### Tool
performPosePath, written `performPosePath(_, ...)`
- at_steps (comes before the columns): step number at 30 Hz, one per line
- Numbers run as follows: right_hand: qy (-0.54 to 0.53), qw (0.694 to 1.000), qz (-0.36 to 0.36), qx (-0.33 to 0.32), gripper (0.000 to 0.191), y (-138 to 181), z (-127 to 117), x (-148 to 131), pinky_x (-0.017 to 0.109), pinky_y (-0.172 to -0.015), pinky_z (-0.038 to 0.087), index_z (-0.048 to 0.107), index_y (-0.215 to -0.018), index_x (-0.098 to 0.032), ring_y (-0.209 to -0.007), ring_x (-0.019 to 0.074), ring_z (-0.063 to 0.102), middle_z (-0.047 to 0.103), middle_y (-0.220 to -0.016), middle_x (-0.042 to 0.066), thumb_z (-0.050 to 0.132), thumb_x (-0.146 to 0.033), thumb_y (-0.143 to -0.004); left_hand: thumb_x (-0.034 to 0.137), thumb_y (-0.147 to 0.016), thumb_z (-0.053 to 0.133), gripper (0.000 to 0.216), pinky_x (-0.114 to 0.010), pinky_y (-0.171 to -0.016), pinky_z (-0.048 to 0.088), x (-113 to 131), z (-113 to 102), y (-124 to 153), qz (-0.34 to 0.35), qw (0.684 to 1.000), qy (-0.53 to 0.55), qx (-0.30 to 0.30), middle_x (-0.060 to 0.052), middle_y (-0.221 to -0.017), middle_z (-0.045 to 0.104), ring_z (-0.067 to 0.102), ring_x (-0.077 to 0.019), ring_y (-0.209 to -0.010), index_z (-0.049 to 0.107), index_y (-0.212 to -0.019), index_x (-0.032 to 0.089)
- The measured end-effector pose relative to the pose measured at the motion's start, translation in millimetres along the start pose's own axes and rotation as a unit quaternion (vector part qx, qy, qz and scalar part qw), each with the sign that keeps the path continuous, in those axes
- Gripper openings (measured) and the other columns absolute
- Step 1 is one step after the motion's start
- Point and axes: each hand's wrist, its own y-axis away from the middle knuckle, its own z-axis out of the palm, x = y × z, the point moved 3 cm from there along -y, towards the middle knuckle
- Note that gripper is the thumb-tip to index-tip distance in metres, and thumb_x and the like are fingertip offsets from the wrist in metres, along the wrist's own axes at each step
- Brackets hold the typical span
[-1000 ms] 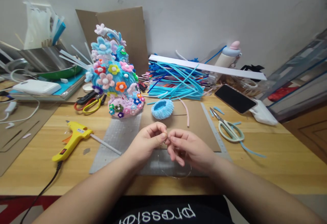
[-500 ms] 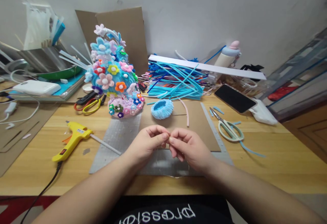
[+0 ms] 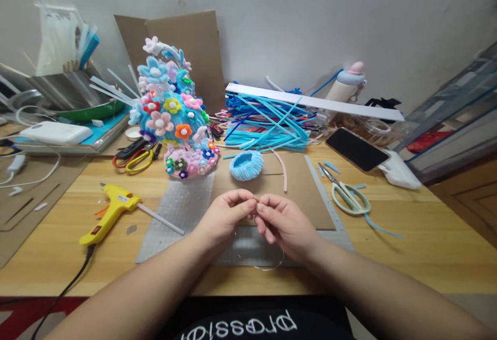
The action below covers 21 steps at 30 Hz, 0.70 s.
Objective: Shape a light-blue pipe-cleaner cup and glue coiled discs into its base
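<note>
My left hand (image 3: 229,216) and my right hand (image 3: 289,221) meet fingertip to fingertip above the front of the cardboard sheet (image 3: 303,190). Both are closed in a pinch. Below them hangs a loop of thin, pale thread (image 3: 267,269), perhaps fine wire, whose ends run up into the fingers. The exact point of the pinch is hidden by the fingertips. Just beyond the hands, a small light-blue fuzzy bowl (image 3: 250,169) made of pipe cleaners sits tilted on the cardboard, touched by neither hand.
Left of my arm lies a yellow glue gun (image 3: 112,205) with its cord. Scissors (image 3: 347,195) and blue scraps lie right, below a phone (image 3: 357,148). Behind stand a flower-covered fuzzy piece (image 3: 171,117) and a pile of blue pipe cleaners (image 3: 267,122). A grey mat (image 3: 155,236) lies beneath.
My hands have shifted only slightly, the right fingers turning a little. The thread loop beneath them shows more clearly now. Everything else on the table stays where it was.
</note>
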Motion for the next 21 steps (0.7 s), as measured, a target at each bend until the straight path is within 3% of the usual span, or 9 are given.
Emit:
performPosePath(5,-0.036,0.999,0.016,-0.031,0.021,-0.6,1.7,0.6,0.013,-0.037,0.033,0.057,-0.078,-0.014,-0.035,0.0041,0.051,0.064,-0.056,-0.001,0.060,-0.035,-0.085,0.032,-0.068,0.076,0.024,-0.023,-0.057,0.042,2.1,1.4,1.1,-0.014,1.000,0.026,0.008,0.001,-0.061,0.060,0.057,-0.0104,-0.053,0.063,-0.075,0.013)
performPosePath(13,-0.147,0.986,0.069,-0.049,0.016,-2.6,1.8,-4.4,0.013,-0.036,0.030,0.058,-0.077,-0.014,-0.032,0.0018,0.041,0.058,-0.050,-0.004,0.061,-0.028,-0.083,0.035,-0.071,0.073,0.032,-0.026,-0.065,0.045,1.4,3.2,0.2,-0.031,0.998,0.050,-0.004,-0.005,-0.069,0.068,0.062,-0.0142,-0.063,0.067,-0.092,0.011)
performPosePath(21,-0.065,0.996,0.045,-0.033,0.023,-2.5,1.7,0.9,0.013,-0.037,0.030,0.058,-0.078,-0.013,-0.035,0.0025,0.047,0.062,-0.055,-0.002,0.059,-0.035,-0.085,0.030,-0.067,0.077,0.025,-0.021,-0.053,0.038,2.7,2.6,1.2,-0.034,0.998,0.041,0.026,-0.001,-0.060,0.064,0.057,-0.0098,-0.052,0.065,-0.079,0.012)
